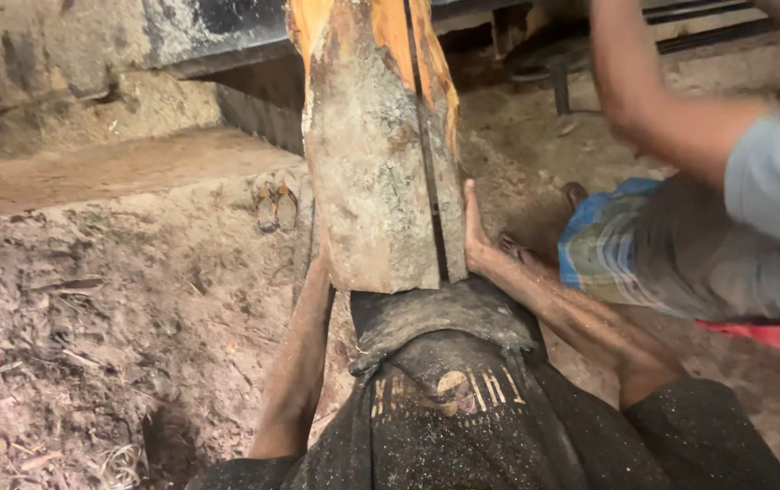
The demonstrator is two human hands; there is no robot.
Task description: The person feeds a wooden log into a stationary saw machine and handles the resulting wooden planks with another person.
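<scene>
A thick log (376, 154), grey-barked with orange wood showing at its far end, is held lengthwise in front of the chest, its near end resting against a grey pad (444, 313) at the top of a dark, sawdust-speckled shirt (462, 417). A narrow dark cut is seen running along the log's right part. The right hand (474, 231) is laid flat and open against the log's right side, fingers extended along the bark. The left hand is hidden behind the log; only the forearm is seen reaching up to its underside, so its grasp cannot be told. A pale printed mark is carried on the shirt's front, below the pad.

To the right, just beside the log, a second person is crouched in a grey shirt and blue checked cloth (603, 245), one arm raised. Open room is left only on the left, over a sawdust-covered earth floor (136, 318) littered with chips. A pair of sandals (276, 204) lies there near the log, before a long wooden beam (90, 172) and a rough wall.
</scene>
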